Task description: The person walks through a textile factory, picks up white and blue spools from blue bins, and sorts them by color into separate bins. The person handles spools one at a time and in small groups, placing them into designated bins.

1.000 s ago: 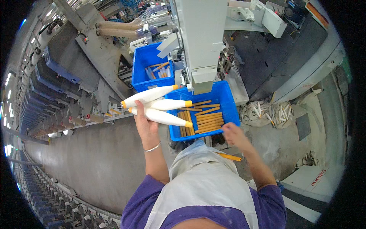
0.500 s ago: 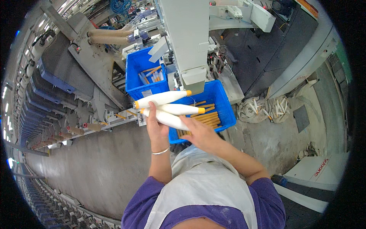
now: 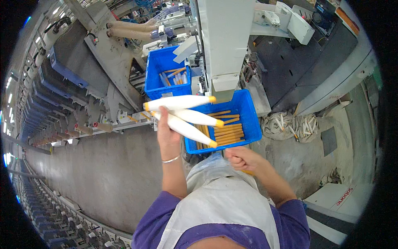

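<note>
We hold three white bobbins (image 3: 190,116) in the grip of our left hand (image 3: 168,132), reaching over the left part of the near blue crate (image 3: 252,116) of brown tubes (image 3: 228,133). Their long axes fan out rightward; the nearest slants toward us, its yellow tip (image 3: 213,144) just left and far of our right hand (image 3: 244,159). That hand is nearer the tip, its grip curled narrow; we cannot tell whether anything is in it.

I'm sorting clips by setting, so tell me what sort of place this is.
Probably a textile mill: white bobbins in the left hand, a blue crate of yellow tubes, and a long row of machines on the left.
</note>
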### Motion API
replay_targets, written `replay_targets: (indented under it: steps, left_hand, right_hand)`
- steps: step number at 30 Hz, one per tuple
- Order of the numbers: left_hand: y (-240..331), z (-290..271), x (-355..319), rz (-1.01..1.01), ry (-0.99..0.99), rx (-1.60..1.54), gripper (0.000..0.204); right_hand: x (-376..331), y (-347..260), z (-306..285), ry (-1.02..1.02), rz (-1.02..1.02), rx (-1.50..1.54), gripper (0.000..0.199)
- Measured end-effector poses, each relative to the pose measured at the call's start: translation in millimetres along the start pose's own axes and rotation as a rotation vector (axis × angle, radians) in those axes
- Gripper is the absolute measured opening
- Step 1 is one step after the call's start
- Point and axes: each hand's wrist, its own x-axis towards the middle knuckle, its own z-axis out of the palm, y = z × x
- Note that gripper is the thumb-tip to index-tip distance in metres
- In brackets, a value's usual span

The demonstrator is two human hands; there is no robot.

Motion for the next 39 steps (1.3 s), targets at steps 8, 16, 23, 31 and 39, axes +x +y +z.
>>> replay_targets:
  steps: [8,16,23,31,39]
  left_hand:
    - [5.9,5.4,2.2,0.129,-0.058,0.026,0.045]
    - [-15.0,16.0,0.6,0.053,-0.043,0.046,0.041]
    - [-26.6,14.8,-2.6,0.043,-0.104,0.066,0.042]
    - [-18.9,-1.3,-6.6,-0.069,0.083,0.055,0.042]
    - [-22.5,4.6,2.3,-0.027,0.015,-0.01,0.045]
  right_hand:
    - [-32.2,-12.7,-19.0,0.656,-0.393,-0.465,0.012]
    - [1.6,-29.9,56.0,0.632,-0.965,-1.64,0.026]
    - [44.5,-23.4,84.5,0.673,-1.149,-1.608,0.049]
    - [39.7,-2.1,71.8,0.627,-0.338,-1.117,0.038]
    - [-9.9,7.6,28.5,0.463,-0.495,-0.822,0.032]
